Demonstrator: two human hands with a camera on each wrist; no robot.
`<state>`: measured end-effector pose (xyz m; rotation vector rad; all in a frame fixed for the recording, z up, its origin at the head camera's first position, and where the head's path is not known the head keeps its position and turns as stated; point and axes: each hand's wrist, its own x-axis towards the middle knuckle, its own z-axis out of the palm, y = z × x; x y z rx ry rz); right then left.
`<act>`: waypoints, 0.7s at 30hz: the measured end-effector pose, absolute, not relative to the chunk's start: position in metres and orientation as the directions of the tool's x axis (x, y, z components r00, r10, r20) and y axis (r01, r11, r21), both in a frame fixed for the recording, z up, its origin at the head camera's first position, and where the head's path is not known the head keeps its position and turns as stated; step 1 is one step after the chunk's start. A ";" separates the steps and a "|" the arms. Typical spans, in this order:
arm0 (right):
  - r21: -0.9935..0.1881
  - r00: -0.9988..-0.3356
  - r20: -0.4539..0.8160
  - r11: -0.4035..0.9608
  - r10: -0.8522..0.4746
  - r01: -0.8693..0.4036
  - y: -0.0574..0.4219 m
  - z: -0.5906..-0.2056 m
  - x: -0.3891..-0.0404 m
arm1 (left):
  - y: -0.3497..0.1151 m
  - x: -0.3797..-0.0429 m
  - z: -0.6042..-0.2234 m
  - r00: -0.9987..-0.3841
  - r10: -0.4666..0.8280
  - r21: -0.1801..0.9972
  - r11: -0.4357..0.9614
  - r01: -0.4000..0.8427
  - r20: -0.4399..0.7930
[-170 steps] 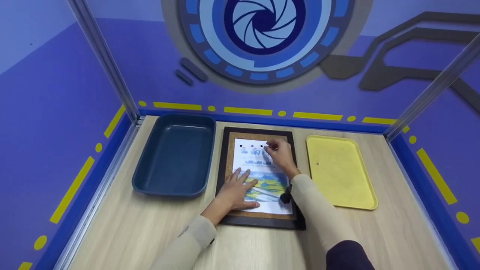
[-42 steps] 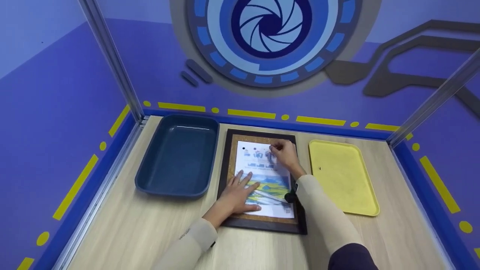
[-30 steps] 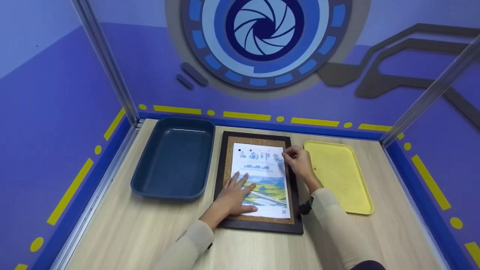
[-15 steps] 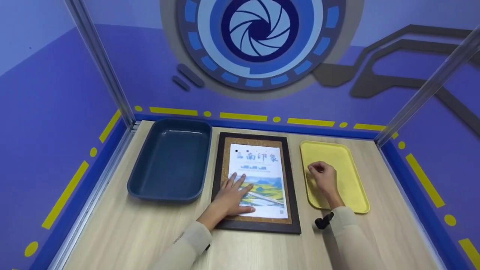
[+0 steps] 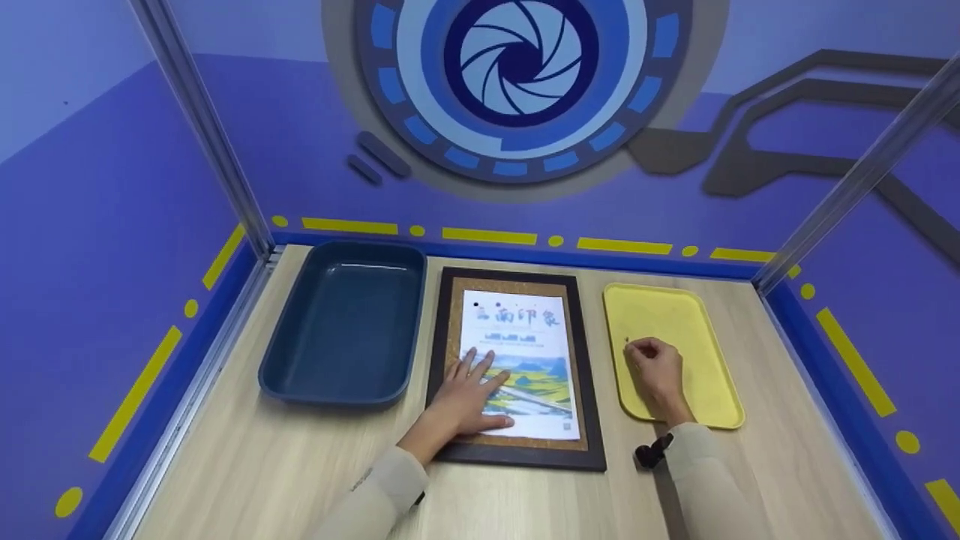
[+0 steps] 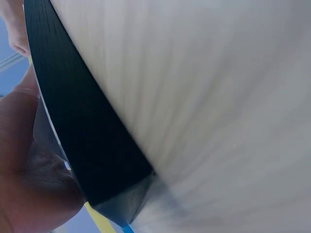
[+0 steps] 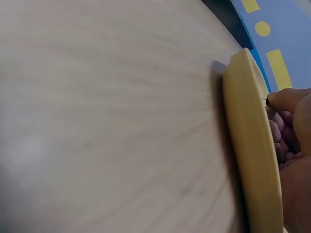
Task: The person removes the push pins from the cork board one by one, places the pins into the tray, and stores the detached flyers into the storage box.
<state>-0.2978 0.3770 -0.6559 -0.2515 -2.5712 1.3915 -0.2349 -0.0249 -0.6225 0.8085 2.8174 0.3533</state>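
Note:
My left hand point(image 5: 463, 401) lies spread on a white printed sheet point(image 5: 517, 315) with a landscape picture. The sheet lies on a dark-framed cork board point(image 5: 590, 420). Two dark tack heads point(image 5: 475, 304) show along its top edge, with fainter dots to their right. Over the yellow tray point(image 5: 701, 352), my right hand point(image 5: 660, 371) pinches a small dark thumbtack point(image 7: 267, 101) between thumb and fingertip; its thin point sticks out in the right wrist view. In the left wrist view, part of my left hand point(image 6: 29, 170) shows beside the dark frame point(image 6: 87, 111).
A deep dark-blue bin point(image 5: 341, 330) stands left of the board, close beside it. All three things share a pale wooden table point(image 5: 517, 502). Blue-purple panels point(image 5: 247, 135) with metal posts point(image 5: 206, 127) close in the back and sides.
My right hand has left the top right of the sheet, crossed right to the yellow tray and taken hold of a thumbtack there. My left hand has stayed on the sheet.

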 end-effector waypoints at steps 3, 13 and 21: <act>-0.836 -0.964 0.096 0.546 0.249 0.057 0.378 -0.657 -0.297 | -0.024 -0.235 -0.622 -0.833 0.541 0.277 0.823 0.495 -0.119; -0.850 -0.963 0.100 0.525 0.249 0.048 0.376 -0.658 -0.297 | -0.023 -0.234 -0.620 -0.836 0.536 0.257 0.829 0.496 -0.115; -0.812 -0.959 0.150 0.583 0.241 0.020 0.375 -0.659 -0.297 | -0.023 -0.235 -0.623 -0.834 0.538 0.244 0.831 0.499 -0.126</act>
